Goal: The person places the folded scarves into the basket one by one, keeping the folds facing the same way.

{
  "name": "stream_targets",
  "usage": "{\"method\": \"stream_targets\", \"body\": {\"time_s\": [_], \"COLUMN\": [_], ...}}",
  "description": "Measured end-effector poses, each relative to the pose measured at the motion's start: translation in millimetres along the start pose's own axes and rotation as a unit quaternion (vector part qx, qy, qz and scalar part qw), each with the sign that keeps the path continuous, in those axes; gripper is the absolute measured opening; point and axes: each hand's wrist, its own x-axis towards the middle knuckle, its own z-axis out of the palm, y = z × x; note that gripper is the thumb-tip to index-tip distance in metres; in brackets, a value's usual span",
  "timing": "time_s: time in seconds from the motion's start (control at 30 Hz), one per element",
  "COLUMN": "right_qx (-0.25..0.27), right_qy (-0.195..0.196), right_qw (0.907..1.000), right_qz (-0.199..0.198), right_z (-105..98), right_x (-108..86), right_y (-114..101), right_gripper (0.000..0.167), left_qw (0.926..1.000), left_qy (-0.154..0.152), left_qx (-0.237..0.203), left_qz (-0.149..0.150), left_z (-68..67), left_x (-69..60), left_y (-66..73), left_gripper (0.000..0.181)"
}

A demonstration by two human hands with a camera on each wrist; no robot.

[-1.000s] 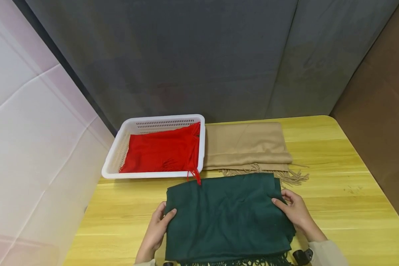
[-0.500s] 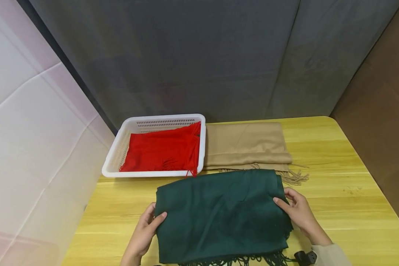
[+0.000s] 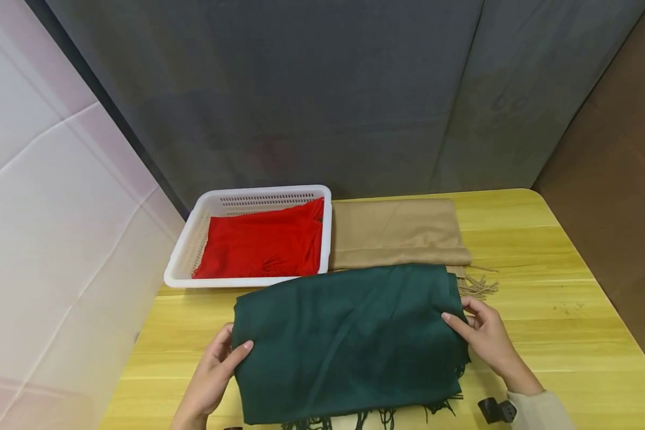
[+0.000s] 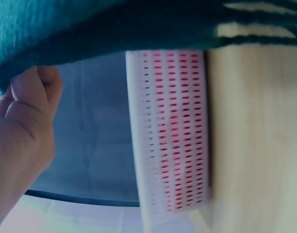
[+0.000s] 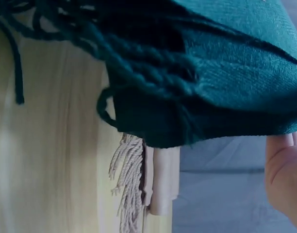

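Observation:
A folded dark green scarf (image 3: 349, 346) with fringe along its lower edge is stretched between both hands. My left hand (image 3: 209, 373) pinches its left edge, thumb on top and fingers behind. At the opposite edge my right hand (image 3: 489, 340) grips the cloth the same way. The left wrist view has the left hand (image 4: 27, 121) under the green cloth (image 4: 105, 34), which is off the table there. In the right wrist view, the right hand (image 5: 287, 170) holds the scarf (image 5: 245, 82), its twisted fringe hanging at the left.
A white perforated basket (image 3: 247, 282) holding a folded red scarf (image 3: 263, 242) stands at the back left. Right beside it lies a folded beige scarf (image 3: 398, 230), its fringe partly behind the green cloth. The wooden table (image 3: 559, 346) meets a grey backdrop and side panels.
My left hand has moved left, widening the green scarf between the hands. The scarf's top edge has shifted away from me, now overlapping the basket's front rim in view. My right hand has moved slightly.

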Motion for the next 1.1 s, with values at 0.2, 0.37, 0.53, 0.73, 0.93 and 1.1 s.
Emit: {"method": "stream_targets", "body": {"time_s": [0.2, 0.37, 0.53, 0.73, 0.93, 1.1], "right_qx": [0.024, 0.033, 0.039, 0.048, 0.031, 0.012], "right_qy": [-0.012, -0.01, -0.011, -0.032, -0.045, -0.036], "right_qw": [0.9992, 0.9988, 0.9979, 0.9954, 0.9955, 0.9973], "right_qz": [-0.028, -0.035, -0.05, -0.077, -0.077, -0.063], "right_z": [-0.8, 0.0, 2.7, 9.4, 15.7, 21.1], "right_x": [4.2, 11.9, 22.0, 34.8, 44.0, 52.8], "right_y": [-5.5, -12.4, -17.8, -20.3, -24.6, -31.9], "right_gripper": [0.011, 0.011, 0.013, 0.011, 0.011, 0.01], "left_qw": [0.9987, 0.9978, 0.9961, 0.9901, 0.9867, 0.985], "left_qy": [0.021, 0.028, 0.034, 0.042, 0.059, 0.065], "left_qx": [0.041, 0.039, 0.021, 0.029, 0.051, 0.05], "left_qz": [0.021, 0.045, 0.079, 0.131, 0.142, 0.152], "left_z": [-5.3, -11.1, -16.6, -25.1, -33.3, -39.2], "left_x": [5.8, 10.5, 17.2, 25.6, 30.7, 34.8], "left_y": [8.4, 11.7, 15.6, 19.6, 24.6, 31.3], "left_gripper": [0.02, 0.019, 0.016, 0.016, 0.016, 0.016]}}
